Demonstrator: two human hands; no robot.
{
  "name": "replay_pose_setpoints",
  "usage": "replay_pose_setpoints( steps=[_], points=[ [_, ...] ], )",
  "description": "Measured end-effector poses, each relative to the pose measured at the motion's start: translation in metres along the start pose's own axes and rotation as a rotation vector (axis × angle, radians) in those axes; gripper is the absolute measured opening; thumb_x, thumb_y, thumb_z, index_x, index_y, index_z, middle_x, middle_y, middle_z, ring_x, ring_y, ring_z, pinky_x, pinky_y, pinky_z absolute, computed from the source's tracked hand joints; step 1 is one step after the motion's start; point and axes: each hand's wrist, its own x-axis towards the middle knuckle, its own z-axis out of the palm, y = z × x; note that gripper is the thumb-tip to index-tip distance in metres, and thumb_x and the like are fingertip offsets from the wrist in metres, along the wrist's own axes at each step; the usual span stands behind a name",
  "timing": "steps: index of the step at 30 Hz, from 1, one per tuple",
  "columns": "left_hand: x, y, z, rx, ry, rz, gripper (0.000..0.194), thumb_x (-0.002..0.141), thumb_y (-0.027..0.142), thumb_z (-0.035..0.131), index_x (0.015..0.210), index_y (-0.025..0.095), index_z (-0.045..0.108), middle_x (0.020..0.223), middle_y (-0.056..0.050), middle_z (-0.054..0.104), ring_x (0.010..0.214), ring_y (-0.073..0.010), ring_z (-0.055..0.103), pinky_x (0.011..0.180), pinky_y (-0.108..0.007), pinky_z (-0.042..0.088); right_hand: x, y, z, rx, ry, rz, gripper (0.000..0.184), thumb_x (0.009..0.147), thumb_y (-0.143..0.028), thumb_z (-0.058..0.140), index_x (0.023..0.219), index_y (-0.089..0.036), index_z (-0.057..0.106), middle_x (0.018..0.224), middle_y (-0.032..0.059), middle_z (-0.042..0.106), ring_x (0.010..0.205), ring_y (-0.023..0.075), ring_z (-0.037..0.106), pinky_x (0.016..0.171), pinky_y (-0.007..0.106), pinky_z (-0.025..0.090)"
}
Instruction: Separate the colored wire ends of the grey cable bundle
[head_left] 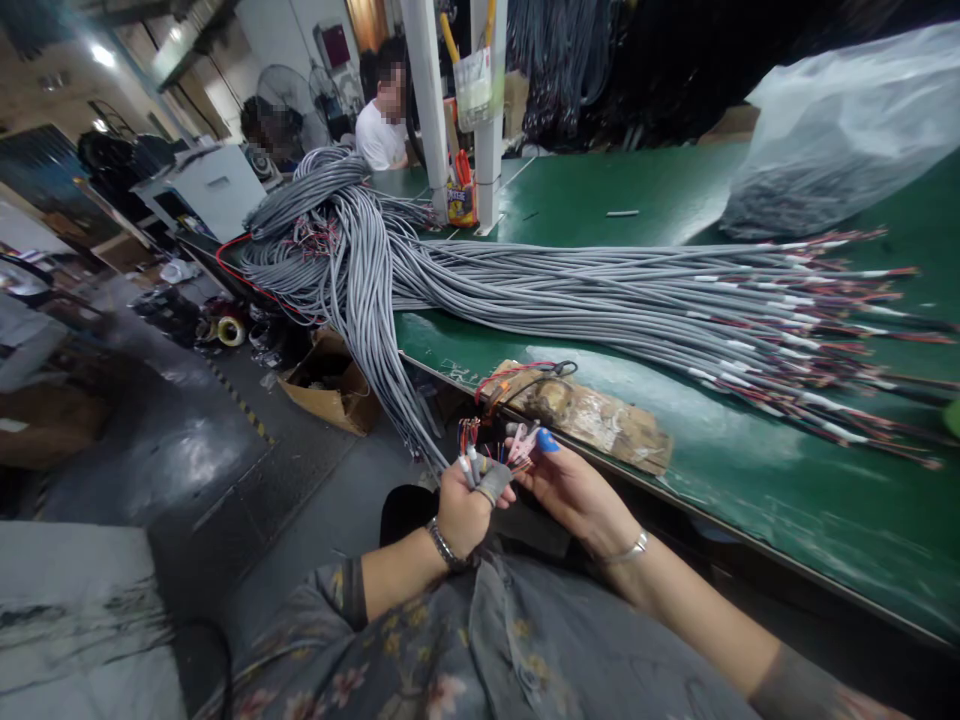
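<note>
My left hand (pixel 463 512) is closed round a bunch of grey cables near their ends. A grey wrap covers its thumb. White bands and thin coloured wires (pixel 469 435) stick up out of the grip. Close beside it, my right hand (pixel 566 490) has its fingers drawn together at the thin wires (pixel 519 462). A blue cover is on one of its fingertips, and something pinkish-white shows there; I cannot make out what it is. The held cables run up to a large grey cable bundle (pixel 367 270) draped over the table edge.
Stripped cable ends spread across the green table (pixel 750 510) at right. A worn, taped block (pixel 592 410) lies at the near edge. Behind are a plastic bag (pixel 847 130), a white post (pixel 487 150) and a seated person (pixel 381 130). A cardboard box (pixel 330 385) sits on the floor.
</note>
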Motion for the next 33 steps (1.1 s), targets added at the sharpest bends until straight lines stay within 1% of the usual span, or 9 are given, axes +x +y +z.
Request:
replay_pose_setpoints(
  steps=[5,8,13,18,21,23,25,28,33],
  points=[
    [-0.002,0.001,0.0,0.016,-0.021,-0.007,0.039,0.065,0.051,0.073,0.058,0.016,0.058,0.048,0.0,0.058,0.043,-0.0094,0.05,0.046,-0.022,0.043,0.002,0.003,0.0,-0.014,-0.002,-0.021,0.029,0.069,-0.047,0.077,0.085,-0.023,0.073,0.08,0.0011,0.072,0.066,0.0157,0.059,0.07,0.032,0.05],
    [-0.004,0.003,-0.001,0.04,-0.042,-0.007,0.039,0.065,0.051,0.073,0.058,0.016,0.058,0.047,0.0,0.058,0.043,-0.0092,0.05,0.046,-0.022,0.043,0.002,0.005,0.002,-0.014,-0.025,-0.012,0.033,0.069,-0.05,0.076,0.085,-0.022,0.073,0.077,0.0024,0.071,0.062,0.017,0.057,0.064,0.034,0.05],
    [-0.005,0.006,-0.002,0.035,-0.037,0.001,0.039,0.066,0.051,0.073,0.057,0.016,0.058,0.048,-0.001,0.059,0.043,-0.01,0.051,0.046,-0.023,0.043,-0.001,0.005,0.004,0.037,-0.014,0.014,0.031,0.074,-0.053,0.071,0.085,-0.023,0.072,0.085,0.0029,0.072,0.068,0.0158,0.06,0.064,0.029,0.05],
    [-0.01,0.009,-0.008,0.039,-0.048,-0.021,0.039,0.064,0.052,0.073,0.057,0.016,0.059,0.048,-0.002,0.059,0.043,-0.0105,0.052,0.045,-0.023,0.044,-0.014,0.0,-0.001,-0.047,-0.154,0.137,0.052,0.067,-0.069,0.066,0.085,-0.02,0.071,0.081,0.0058,0.069,0.07,0.0164,0.06,0.065,0.03,0.05],
    [-0.014,0.009,-0.012,0.078,-0.064,-0.03,0.04,0.065,0.052,0.073,0.057,0.016,0.06,0.049,-0.002,0.06,0.045,-0.011,0.054,0.047,-0.023,0.045,-0.023,0.002,0.001,-0.197,-0.176,0.1,0.046,0.062,-0.059,0.077,0.082,-0.018,0.07,0.07,0.0032,0.064,0.063,0.0139,0.056,0.06,0.026,0.047],
    [-0.015,0.008,-0.013,0.104,-0.063,-0.022,0.041,0.064,0.054,0.072,0.056,0.016,0.059,0.049,-0.002,0.06,0.045,-0.011,0.054,0.047,-0.023,0.045,-0.027,0.004,0.006,-0.307,-0.124,0.027,0.041,0.06,-0.05,0.082,0.078,-0.017,0.067,0.065,0.0007,0.062,0.059,0.0119,0.053,0.058,0.025,0.044],
    [-0.015,0.007,-0.014,0.123,-0.067,-0.006,0.042,0.065,0.055,0.072,0.056,0.016,0.058,0.048,-0.002,0.06,0.045,-0.0108,0.054,0.048,-0.023,0.045,-0.029,0.006,0.013,-0.367,-0.081,-0.012,0.039,0.061,-0.049,0.082,0.073,-0.017,0.064,0.062,-0.0003,0.062,0.058,0.0123,0.053,0.059,0.027,0.044],
    [-0.013,0.006,-0.016,0.156,-0.138,-0.015,0.043,0.064,0.055,0.072,0.054,0.015,0.057,0.048,-0.002,0.059,0.045,-0.0106,0.053,0.048,-0.022,0.045,-0.03,0.006,0.022,-0.371,-0.084,-0.004,0.04,0.063,-0.052,0.079,0.069,-0.019,0.059,0.055,-0.0013,0.062,0.054,0.0149,0.057,0.06,0.03,0.046],
    [-0.01,0.007,-0.021,0.204,-0.34,-0.122,0.043,0.059,0.054,0.076,0.052,0.015,0.058,0.046,-0.002,0.058,0.042,-0.0101,0.051,0.046,-0.023,0.044,-0.03,0.003,0.026,-0.468,-0.119,0.007,0.039,0.062,-0.053,0.078,0.067,-0.019,0.06,0.052,-0.0008,0.063,0.05,0.0155,0.057,0.056,0.03,0.045]
  ],
)
